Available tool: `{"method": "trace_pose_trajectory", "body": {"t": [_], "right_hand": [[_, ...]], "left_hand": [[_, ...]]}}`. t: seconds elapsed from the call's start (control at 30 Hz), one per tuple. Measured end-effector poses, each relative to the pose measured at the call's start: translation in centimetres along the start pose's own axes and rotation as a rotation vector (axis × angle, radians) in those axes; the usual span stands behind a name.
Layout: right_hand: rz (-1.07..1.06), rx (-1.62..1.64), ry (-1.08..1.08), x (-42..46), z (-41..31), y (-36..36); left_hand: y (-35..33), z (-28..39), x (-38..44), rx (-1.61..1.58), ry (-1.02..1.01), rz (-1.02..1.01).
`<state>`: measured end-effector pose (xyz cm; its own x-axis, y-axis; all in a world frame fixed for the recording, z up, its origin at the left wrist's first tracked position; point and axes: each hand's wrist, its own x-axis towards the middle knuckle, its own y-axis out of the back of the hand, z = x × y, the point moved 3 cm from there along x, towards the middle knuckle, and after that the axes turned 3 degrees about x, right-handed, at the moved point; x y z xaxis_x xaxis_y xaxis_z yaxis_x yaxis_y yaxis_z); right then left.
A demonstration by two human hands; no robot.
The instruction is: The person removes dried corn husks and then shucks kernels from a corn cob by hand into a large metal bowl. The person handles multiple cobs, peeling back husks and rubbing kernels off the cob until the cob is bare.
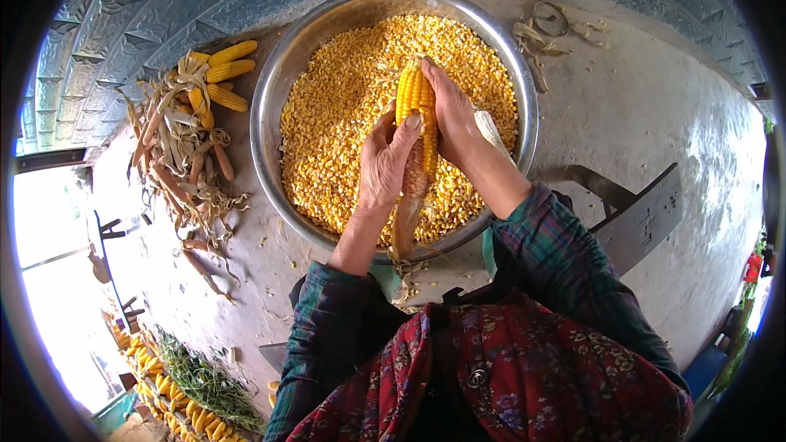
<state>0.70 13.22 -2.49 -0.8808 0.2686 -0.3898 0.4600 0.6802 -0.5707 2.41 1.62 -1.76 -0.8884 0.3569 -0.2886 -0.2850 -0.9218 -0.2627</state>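
Observation:
Both hands are on one yellow ear of corn (412, 89), held upright in the picture above a wide steel basin (263, 153). My left hand (384, 162) grips its left side, with the thumb pressed on the kernels. The fingers of my right hand (451, 107) lie along the right side near the tip. The lower part of the ear shows bare reddish cob, with dry husk (405, 230) hanging from its base. Loose corn kernels (331, 104) fill much of the basin. A pale, whitish object (489, 130) lies in the basin, partly behind my right forearm.
Unshelled ears of corn (230, 70) lie left of the basin beside a heap of bare cobs and husks (178, 159). A dark flat stool or bench (642, 221) stands at the right. More corn ears (166, 390) and green plants (206, 380) are at the lower left.

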Motion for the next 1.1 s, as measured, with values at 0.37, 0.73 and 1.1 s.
{"method": "trace_pose_trajectory", "body": {"t": [0.37,0.73,1.1], "right_hand": [[-0.006,-0.040,0.073,-0.4,0.6,-0.2],[-0.209,0.155,-0.042,-0.4,0.3,0.0],[-0.406,-0.327,0.117,-3.5,-1.1,-1.8]], "left_hand": [[-0.1,-1.3,0.2,0.070,-0.091,0.096],[1.1,-2.0,-1.8,-0.120,0.382,-0.132],[1.7,2.5,-2.4,0.140,0.032,-0.098]]}}
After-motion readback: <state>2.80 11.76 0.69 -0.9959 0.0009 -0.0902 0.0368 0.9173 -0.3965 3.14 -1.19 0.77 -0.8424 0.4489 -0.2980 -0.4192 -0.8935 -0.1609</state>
